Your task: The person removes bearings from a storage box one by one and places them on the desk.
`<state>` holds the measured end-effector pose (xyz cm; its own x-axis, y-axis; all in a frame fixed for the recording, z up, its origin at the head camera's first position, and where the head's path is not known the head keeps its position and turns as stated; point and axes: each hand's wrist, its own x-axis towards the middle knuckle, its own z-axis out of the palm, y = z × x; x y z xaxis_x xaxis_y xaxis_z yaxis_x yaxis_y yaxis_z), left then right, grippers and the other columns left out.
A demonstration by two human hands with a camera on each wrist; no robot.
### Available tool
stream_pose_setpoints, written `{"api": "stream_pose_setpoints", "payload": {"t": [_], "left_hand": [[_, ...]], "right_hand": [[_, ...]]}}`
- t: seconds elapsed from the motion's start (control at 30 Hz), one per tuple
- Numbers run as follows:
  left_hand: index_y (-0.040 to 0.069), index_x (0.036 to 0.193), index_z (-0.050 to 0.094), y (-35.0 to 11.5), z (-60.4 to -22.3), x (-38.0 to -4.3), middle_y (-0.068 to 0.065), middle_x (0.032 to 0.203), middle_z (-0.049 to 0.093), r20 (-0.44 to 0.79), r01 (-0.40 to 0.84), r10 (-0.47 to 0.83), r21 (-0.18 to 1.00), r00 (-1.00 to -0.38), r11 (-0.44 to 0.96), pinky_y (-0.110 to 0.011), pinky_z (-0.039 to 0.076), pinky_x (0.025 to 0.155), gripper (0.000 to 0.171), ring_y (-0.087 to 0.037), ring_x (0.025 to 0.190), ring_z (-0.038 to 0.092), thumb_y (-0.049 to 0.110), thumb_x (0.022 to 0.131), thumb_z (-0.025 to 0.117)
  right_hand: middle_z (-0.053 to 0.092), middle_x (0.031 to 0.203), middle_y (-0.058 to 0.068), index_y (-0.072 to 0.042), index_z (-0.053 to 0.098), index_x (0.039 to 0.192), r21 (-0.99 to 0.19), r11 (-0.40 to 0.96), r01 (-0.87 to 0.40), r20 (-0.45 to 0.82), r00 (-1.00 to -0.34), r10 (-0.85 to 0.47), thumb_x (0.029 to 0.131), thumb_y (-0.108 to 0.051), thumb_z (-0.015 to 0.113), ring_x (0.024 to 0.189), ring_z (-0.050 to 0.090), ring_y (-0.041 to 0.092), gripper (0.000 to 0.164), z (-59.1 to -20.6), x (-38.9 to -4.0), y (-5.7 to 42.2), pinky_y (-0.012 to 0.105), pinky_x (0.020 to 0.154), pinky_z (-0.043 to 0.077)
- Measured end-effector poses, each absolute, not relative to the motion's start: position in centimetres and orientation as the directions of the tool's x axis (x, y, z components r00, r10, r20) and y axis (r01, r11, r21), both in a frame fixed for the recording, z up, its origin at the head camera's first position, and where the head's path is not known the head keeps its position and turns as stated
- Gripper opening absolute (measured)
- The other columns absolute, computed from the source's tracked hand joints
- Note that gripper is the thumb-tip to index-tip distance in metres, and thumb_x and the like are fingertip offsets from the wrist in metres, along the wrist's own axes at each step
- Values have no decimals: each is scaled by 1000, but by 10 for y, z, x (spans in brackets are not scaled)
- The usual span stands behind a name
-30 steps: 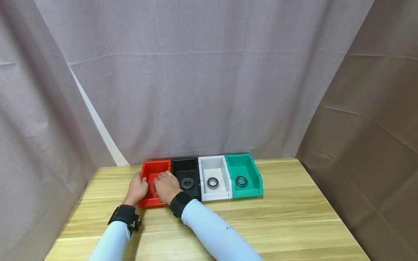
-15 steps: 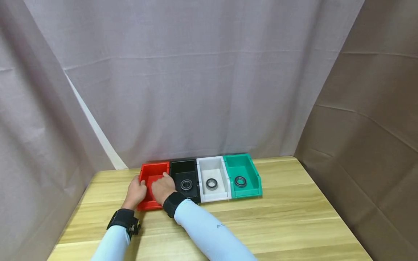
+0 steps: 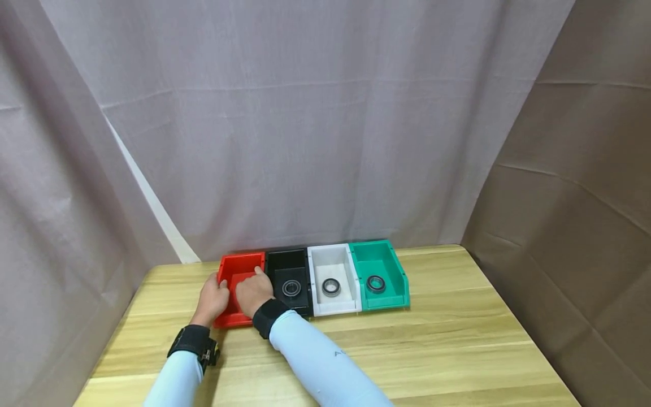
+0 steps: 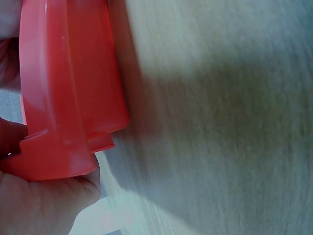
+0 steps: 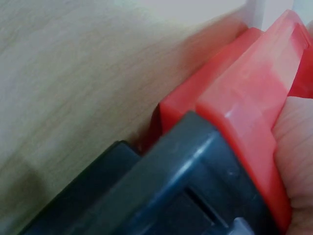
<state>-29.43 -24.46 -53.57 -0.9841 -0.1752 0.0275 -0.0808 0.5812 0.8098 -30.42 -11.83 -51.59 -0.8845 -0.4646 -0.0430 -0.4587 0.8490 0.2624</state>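
Note:
At the left end of a row of bins, my left hand [image 3: 212,298] grips the left wall of the red bin [image 3: 239,261]. In the left wrist view the thumb and fingers [image 4: 44,203] wrap the bin's rim. My right hand [image 3: 254,293] is inside the red bin by its right wall, knuckles up, with one digit raised. Its fingertips are hidden, so I cannot tell whether they hold anything. In the right wrist view, skin of the right hand [image 5: 297,152] lies against the red wall, next to the black bin [image 5: 132,186].
In the head view, the black bin holds a ball bearing [image 3: 291,288]. To its right stand a white bin [image 3: 325,257] and a green bin [image 3: 373,254], each with one bearing. The bins rest on a wooden table [image 3: 432,339], with grey curtains [image 3: 305,124] behind.
My right hand has shifted slightly left and down inside the red bin. The dark bearing edge seen by its fingers a second ago is now hidden. The left hand keeps its grip.

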Motion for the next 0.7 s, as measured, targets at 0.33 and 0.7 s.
{"api": "stream_pose_setpoints", "payload": {"t": [0.33, 0.7], "left_hand": [[-16, 141, 46, -243, -535, -296, -39, 136, 59, 27, -77, -171, 814, -985, 575, -65, 45, 114, 41, -53, 128, 57, 7, 108, 40], [-15, 136, 51, -243, -537, -297, -39, 130, 62, 62, -58, -188, 819, -980, 571, -63, 48, 108, 37, -53, 122, 60, 7, 108, 42]], "right_hand": [[81, 103, -14, -35, 79, 102, 248, 827, -505, -27, -856, -516, 102, -34, 65, 108, 74, 6, 14, -519, -308, -114, 36, 130, 29], [78, 94, -11, -33, 80, 83, 239, 817, -525, 113, -820, -561, 94, -39, 72, 96, 70, 7, 15, -522, -304, -107, 31, 108, 39]]}}
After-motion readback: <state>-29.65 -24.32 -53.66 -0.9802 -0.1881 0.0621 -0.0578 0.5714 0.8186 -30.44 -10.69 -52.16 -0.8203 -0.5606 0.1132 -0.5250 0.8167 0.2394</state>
